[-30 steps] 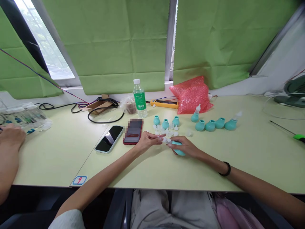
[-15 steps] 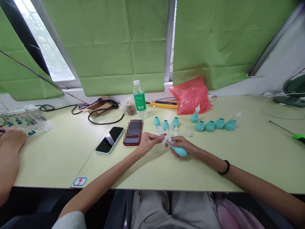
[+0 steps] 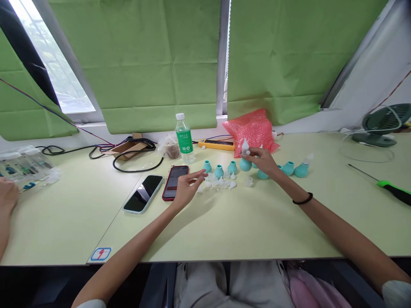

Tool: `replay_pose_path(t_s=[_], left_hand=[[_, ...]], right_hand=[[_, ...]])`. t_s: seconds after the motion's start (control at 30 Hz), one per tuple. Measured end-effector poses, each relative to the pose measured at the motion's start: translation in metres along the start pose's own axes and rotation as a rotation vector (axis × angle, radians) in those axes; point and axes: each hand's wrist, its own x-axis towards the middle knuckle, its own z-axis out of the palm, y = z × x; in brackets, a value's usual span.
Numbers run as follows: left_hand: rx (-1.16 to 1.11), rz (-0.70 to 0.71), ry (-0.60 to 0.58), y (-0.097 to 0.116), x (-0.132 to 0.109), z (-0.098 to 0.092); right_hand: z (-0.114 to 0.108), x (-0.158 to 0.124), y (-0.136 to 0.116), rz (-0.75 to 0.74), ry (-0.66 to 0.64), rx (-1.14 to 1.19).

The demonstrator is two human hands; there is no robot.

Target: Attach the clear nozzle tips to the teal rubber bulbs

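My right hand [image 3: 261,160] pinches a teal bulb syringe with a clear nozzle [image 3: 245,165] near its neck, the nozzle pointing up. Whether its base touches the table I cannot tell. Partly behind this hand are other teal bulbs, among them a bare bulb [image 3: 288,168] and a bulb with a clear tip [image 3: 301,170]. My left hand [image 3: 188,187] hovers over the red-edged phone's right side, fingers stretched out and apart, with nothing visible in them. Near its fingertips stand three open teal bulbs [image 3: 218,172] and a scatter of small clear plastic parts [image 3: 221,183].
Two phones lie to the left, one a black-screened phone [image 3: 143,194]. Behind stand a water bottle [image 3: 184,141], a yellow tool [image 3: 216,145] and a red bubble-wrap bag [image 3: 253,130]. A screwdriver [image 3: 390,187] and fan [image 3: 382,124] are right; another person's hand [image 3: 8,194] is far left.
My right hand has carried the bulb syringe up and away towards the row of bulbs, turning it upright. My left hand has come off it and moved slightly left, its fingers spreading.
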Motion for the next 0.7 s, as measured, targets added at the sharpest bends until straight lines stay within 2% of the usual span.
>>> replay_pose_path(t_s=[0.13, 0.23, 0.33, 0.57, 0.7], left_hand=[[0.253, 0.149, -0.114, 0.000, -0.010, 0.009], [0.437, 0.301, -0.175, -0.003, -0.015, 0.013], [0.601, 0.376, -0.208, -0.011, -0.017, 0.016], [0.746, 0.451, -0.314, -0.024, -0.023, 0.021], [0.789, 0.462, -0.327, -0.021, -0.024, 0.021]], right_hand=[[0.008, -0.001, 0.031, -0.044, 0.051, -0.378], [0.012, -0.005, 0.047, -0.075, 0.084, -0.481], [0.012, -0.006, 0.057, -0.128, 0.097, -0.518], [0.013, -0.006, 0.066, -0.248, 0.094, -0.593], [0.012, -0.007, 0.055, -0.344, 0.215, -0.617]])
